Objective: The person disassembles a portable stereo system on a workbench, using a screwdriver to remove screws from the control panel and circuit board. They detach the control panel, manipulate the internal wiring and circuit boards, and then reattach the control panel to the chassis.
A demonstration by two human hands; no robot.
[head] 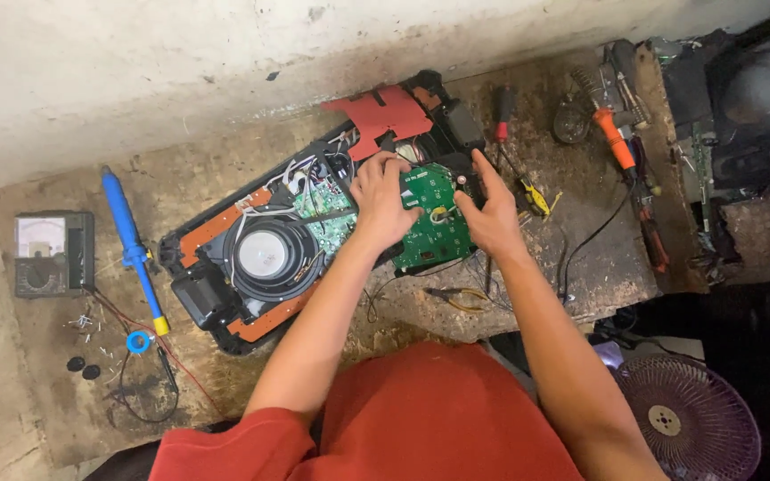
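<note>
Head view: the left hand [383,203] grips the green circuit board [436,223] at its nine o'clock edge; the right hand [492,214] clasps its three o'clock edge, above the opened speaker [265,254] on the desk [599,267].

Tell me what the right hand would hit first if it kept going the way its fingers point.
The right hand points up and slightly left, toward the wall. It would likely meet the black block at the opened speaker's top end, beside the red panel. Depth is uncertain.

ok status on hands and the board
Left hand and right hand both on green board. Board over opened speaker. Wires crowd it.
</note>
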